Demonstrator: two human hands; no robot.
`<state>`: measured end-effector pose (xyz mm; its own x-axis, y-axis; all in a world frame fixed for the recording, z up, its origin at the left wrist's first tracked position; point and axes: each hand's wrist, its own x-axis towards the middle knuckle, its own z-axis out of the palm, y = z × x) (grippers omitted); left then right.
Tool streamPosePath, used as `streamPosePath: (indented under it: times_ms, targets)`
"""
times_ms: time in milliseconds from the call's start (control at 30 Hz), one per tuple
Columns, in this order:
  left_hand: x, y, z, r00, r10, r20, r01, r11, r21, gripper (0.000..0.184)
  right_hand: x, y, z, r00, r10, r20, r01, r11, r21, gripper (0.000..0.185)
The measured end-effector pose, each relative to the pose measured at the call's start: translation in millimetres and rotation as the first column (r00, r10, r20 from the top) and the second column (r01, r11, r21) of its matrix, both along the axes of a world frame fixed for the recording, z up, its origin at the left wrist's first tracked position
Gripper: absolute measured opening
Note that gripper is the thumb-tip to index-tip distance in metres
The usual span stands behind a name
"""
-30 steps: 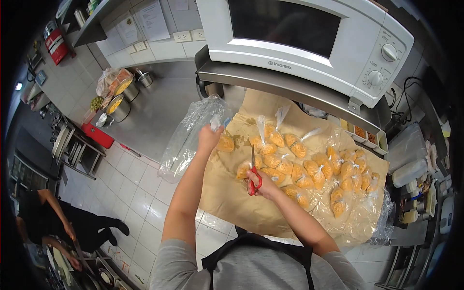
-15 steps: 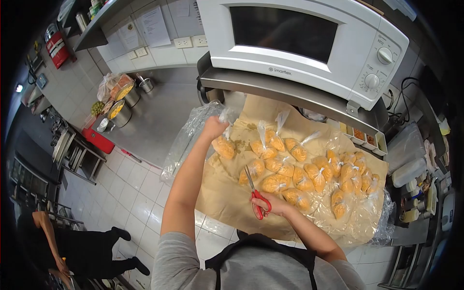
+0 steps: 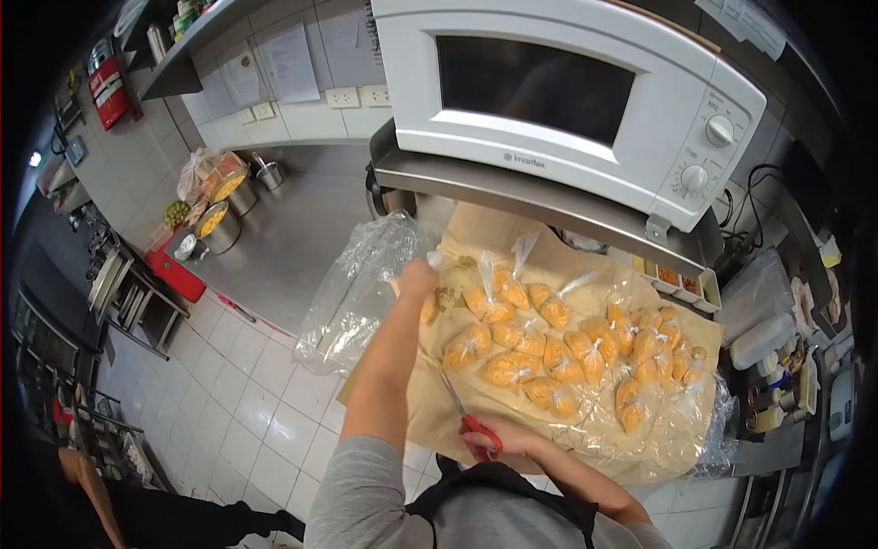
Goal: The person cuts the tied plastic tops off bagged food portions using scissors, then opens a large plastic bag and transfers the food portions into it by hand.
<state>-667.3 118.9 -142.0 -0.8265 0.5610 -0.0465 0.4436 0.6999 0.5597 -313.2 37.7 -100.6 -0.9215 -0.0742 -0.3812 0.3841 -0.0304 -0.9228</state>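
My left hand (image 3: 418,277) is closed round the gathered top of a clear bag with orange filling (image 3: 428,308), at the left edge of the brown paper (image 3: 434,425). Part of that bag is hidden behind the hand and forearm. Red-handled scissors (image 3: 480,434) are in my right hand (image 3: 503,434), low over the paper's front edge, blades pointing up and left. Several orange-filled bags (image 3: 512,368) lie across the paper, some knotted, others with long loose tops. Clear plastic (image 3: 352,291) lies just left of my left hand.
A white microwave (image 3: 549,110) stands on a metal shelf (image 3: 540,189) above the back of the paper. Metal pots (image 3: 219,231) sit on the steel counter (image 3: 274,242) at the left. Small food containers (image 3: 681,282) are at the back right. Another person (image 3: 165,508) is at the lower left.
My right hand has drawn the scissors down and left, towards my body. My left hand still grips the bag top, now lower in view. The other person has shifted lower in the picture.
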Motion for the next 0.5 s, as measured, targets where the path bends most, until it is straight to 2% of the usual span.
streamPosePath:
  times_ms: [33,67,167,267,300,367,433,500]
  targets:
    - [6,-7,26,0.998,-0.051,0.048,0.05,0.998,0.026,0.042,-1,4,-1,0.998,0.042,-0.043,-0.042,0.999,-0.016,0.025]
    - [11,-16,45,0.991,-0.102,0.091,0.097,0.994,0.055,0.04,-3,6,4,1.0,0.008,-0.009,-0.008,1.0,-0.02,0.025]
    - [16,-55,58,0.986,-0.168,0.017,0.152,0.926,0.346,0.033,-9,7,13,0.998,-0.05,0.044,0.053,0.996,-0.074,0.027]
    - [46,-107,83,0.869,-0.244,0.43,-0.026,0.846,0.532,0.025,-23,8,12,1.0,0.007,0.0,-0.007,0.989,-0.151,0.03]
    - [52,-119,76,0.845,-0.254,0.47,-0.067,0.823,0.564,0.023,-29,10,9,0.997,0.069,-0.025,-0.071,0.989,-0.128,0.036]
    - [63,-140,61,0.794,-0.283,0.537,-0.149,0.767,0.625,0.019,-39,7,9,0.995,0.099,-0.033,-0.104,0.973,-0.206,0.049]
    - [65,-159,36,0.785,-0.245,0.569,-0.177,0.792,0.584,0.017,-50,7,4,0.987,0.158,-0.002,-0.151,0.941,-0.304,0.068]
    - [66,-174,15,0.761,-0.223,0.61,-0.233,0.783,0.577,0.016,-63,6,-7,0.981,0.184,0.065,-0.157,0.941,-0.3,0.068]
